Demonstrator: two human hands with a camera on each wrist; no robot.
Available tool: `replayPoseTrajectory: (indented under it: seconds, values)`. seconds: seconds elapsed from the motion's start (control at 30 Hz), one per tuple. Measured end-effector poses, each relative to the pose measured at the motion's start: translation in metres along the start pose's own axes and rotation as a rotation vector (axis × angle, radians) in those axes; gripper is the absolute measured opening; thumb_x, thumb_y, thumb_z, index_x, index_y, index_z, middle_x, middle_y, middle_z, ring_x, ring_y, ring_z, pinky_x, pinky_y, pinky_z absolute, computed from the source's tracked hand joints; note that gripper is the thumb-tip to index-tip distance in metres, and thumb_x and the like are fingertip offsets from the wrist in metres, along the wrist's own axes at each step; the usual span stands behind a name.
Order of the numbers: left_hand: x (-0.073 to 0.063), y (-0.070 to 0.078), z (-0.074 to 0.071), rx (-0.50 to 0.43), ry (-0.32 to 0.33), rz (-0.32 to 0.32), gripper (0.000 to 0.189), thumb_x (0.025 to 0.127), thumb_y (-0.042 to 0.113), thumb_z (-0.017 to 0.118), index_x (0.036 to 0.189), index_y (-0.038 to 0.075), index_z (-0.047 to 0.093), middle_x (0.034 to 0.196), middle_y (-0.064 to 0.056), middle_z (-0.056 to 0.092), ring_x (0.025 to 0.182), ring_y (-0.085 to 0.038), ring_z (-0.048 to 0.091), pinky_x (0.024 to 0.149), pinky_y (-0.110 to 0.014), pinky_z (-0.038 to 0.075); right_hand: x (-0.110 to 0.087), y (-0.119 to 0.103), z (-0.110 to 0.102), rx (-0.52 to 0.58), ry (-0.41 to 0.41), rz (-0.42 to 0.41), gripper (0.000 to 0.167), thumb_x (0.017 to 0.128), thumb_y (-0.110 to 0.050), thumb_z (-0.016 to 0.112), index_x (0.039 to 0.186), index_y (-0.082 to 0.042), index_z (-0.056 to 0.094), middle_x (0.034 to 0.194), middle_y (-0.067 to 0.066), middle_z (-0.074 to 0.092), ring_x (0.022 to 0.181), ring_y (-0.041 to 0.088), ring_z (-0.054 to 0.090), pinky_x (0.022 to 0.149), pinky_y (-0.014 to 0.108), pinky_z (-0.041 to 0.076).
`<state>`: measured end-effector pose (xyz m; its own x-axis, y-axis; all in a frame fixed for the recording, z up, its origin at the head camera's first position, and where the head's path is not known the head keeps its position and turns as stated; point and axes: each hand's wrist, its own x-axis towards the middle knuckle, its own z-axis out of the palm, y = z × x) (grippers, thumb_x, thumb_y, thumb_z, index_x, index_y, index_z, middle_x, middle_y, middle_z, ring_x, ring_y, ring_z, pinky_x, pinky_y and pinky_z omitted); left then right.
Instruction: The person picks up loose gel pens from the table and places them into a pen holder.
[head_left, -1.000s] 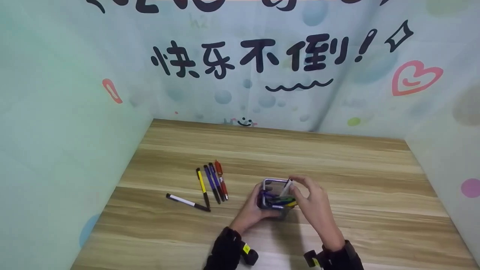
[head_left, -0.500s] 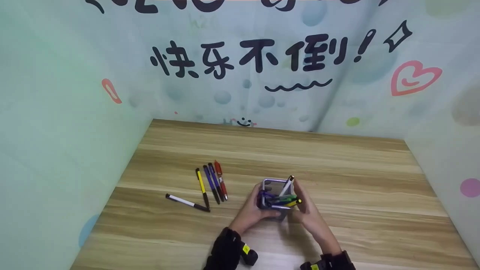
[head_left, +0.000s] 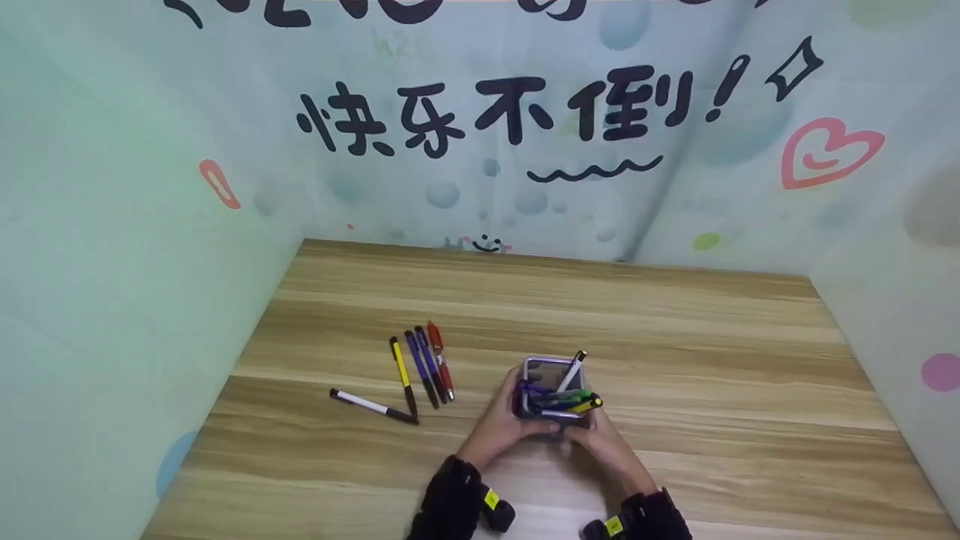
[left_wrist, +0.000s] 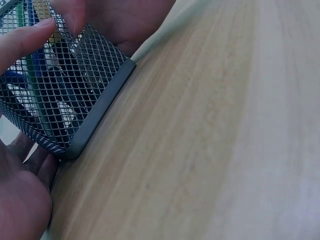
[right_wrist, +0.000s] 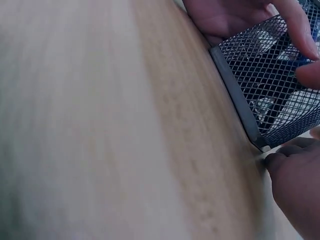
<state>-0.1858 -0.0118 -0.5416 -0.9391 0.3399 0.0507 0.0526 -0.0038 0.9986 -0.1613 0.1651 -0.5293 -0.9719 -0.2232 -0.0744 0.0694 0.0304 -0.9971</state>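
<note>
A dark mesh pen holder [head_left: 534, 405] with a silvery rim stands on the table, several pens inside it. My left hand [head_left: 496, 421] grips its left side, thumb [left_wrist: 27, 44] across the front mesh. On the opposite side my right hand [head_left: 609, 448] curls round the holder, its thumb [right_wrist: 309, 75] at the front near the left thumb. A white pen [head_left: 571, 373] leans up at the holder's back right corner. Lower over the rim lie a green pen [head_left: 574, 396] and a yellow pen [head_left: 583, 406]. Fingers behind the holder are partly hidden in the head view.
Left of the holder, loose pens lie on the wooden table [head_left: 712, 337]: a white one [head_left: 367, 403], a yellow one [head_left: 404, 371], two blue ones [head_left: 422, 369] and a red one [head_left: 441, 356]. A printed cloth [head_left: 480, 202] walls the back and sides.
My right hand has let go of the white pen in the holder and moved down round the holder's right side, its thumb coming to the front. The left hand keeps its grip.
</note>
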Motion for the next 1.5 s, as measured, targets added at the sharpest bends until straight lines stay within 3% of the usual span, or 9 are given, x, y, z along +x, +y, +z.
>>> replayPoseTrajectory:
  seconds: [0.13, 0.3, 0.53, 0.77, 0.97, 1.13, 1.23, 1.37, 1.5]
  values:
    - [-0.002, 0.001, 0.000, 0.009, 0.003, 0.011, 0.098, 0.063, 0.018, 0.084, 0.144, 0.021, 0.029, 0.139, -0.005, 0.047, 0.132, -0.025, 0.039, 0.115, -0.050, 0.019, 0.002, 0.004, -0.002, 0.009, -0.043, 0.002, 0.089, 0.070, 0.008, 0.059, 0.146, -0.001, 0.013, 0.140, 0.025, 0.039, 0.125, 0.027, 0.042, 0.114, 0.043, 0.022]
    - [-0.006, -0.001, -0.003, 0.018, -0.005, 0.036, 0.098, 0.065, 0.019, 0.083, 0.145, 0.020, 0.026, 0.142, -0.007, 0.043, 0.134, -0.027, 0.035, 0.115, -0.050, 0.017, 0.003, 0.007, -0.001, 0.044, -0.061, -0.012, 0.084, 0.068, 0.009, 0.061, 0.142, -0.001, 0.022, 0.118, 0.016, 0.055, 0.072, 0.014, 0.060, 0.080, 0.026, 0.049]
    - [-0.015, -0.003, -0.007, -0.009, -0.022, 0.016, 0.100, 0.069, 0.019, 0.081, 0.148, 0.017, 0.020, 0.150, -0.012, 0.031, 0.138, -0.031, 0.028, 0.116, -0.049, 0.016, 0.000, 0.012, 0.003, 0.071, 0.019, 0.002, 0.092, 0.065, 0.008, 0.064, 0.145, -0.005, 0.022, 0.133, 0.018, 0.048, 0.112, 0.016, 0.051, 0.102, 0.029, 0.034]
    - [-0.035, -0.001, -0.012, 0.024, -0.023, 0.018, 0.094, 0.075, 0.011, 0.073, 0.149, 0.012, 0.016, 0.152, -0.019, 0.021, 0.138, -0.038, 0.024, 0.114, -0.053, 0.018, -0.002, 0.013, 0.001, 0.076, 0.044, 0.022, 0.089, 0.064, 0.008, 0.063, 0.143, -0.008, 0.027, 0.123, 0.016, 0.053, 0.093, 0.022, 0.058, 0.093, 0.035, 0.043]
    - [-0.043, 0.018, -0.024, 0.148, 0.081, -0.049, 0.074, 0.082, 0.003, 0.061, 0.146, 0.009, 0.025, 0.147, -0.020, 0.031, 0.131, -0.040, 0.035, 0.107, -0.051, 0.034, -0.003, 0.012, -0.003, 0.069, 0.052, 0.043, 0.089, 0.064, 0.007, 0.064, 0.144, -0.010, 0.028, 0.129, 0.015, 0.051, 0.104, 0.020, 0.055, 0.096, 0.031, 0.039]
    - [-0.031, 0.044, -0.045, 0.315, 0.267, -0.146, 0.059, 0.084, 0.006, 0.059, 0.139, 0.012, 0.038, 0.142, -0.013, 0.040, 0.127, -0.036, 0.040, 0.103, -0.051, 0.039, -0.003, 0.010, -0.005, 0.072, 0.064, 0.045, 0.089, 0.064, 0.010, 0.061, 0.144, -0.009, 0.027, 0.125, 0.019, 0.052, 0.090, 0.022, 0.060, 0.087, 0.032, 0.048]
    - [-0.016, 0.052, -0.060, 0.443, 0.338, -0.159, 0.052, 0.084, 0.008, 0.060, 0.133, 0.007, 0.043, 0.135, -0.018, 0.045, 0.122, -0.037, 0.044, 0.099, -0.052, 0.041, -0.002, 0.009, -0.005, 0.082, 0.066, 0.039, 0.089, 0.064, 0.008, 0.062, 0.144, -0.007, 0.027, 0.129, 0.019, 0.051, 0.105, 0.024, 0.057, 0.102, 0.040, 0.039]
    - [0.006, 0.051, -0.076, 0.631, 0.344, -0.227, 0.049, 0.084, 0.010, 0.059, 0.130, 0.002, 0.044, 0.131, -0.027, 0.044, 0.119, -0.041, 0.044, 0.098, -0.052, 0.039, -0.001, 0.009, -0.004, 0.089, 0.068, 0.037, 0.090, 0.063, 0.006, 0.064, 0.144, -0.006, 0.027, 0.136, 0.017, 0.047, 0.125, 0.027, 0.044, 0.114, 0.050, 0.018]
    - [0.022, 0.047, -0.081, 0.791, 0.320, -0.314, 0.052, 0.084, 0.010, 0.059, 0.131, 0.000, 0.040, 0.132, -0.032, 0.036, 0.120, -0.044, 0.039, 0.098, -0.053, 0.036, -0.001, 0.009, -0.006, 0.076, 0.061, 0.033, 0.089, 0.064, 0.007, 0.063, 0.144, -0.005, 0.026, 0.134, 0.019, 0.048, 0.119, 0.027, 0.049, 0.112, 0.048, 0.024]
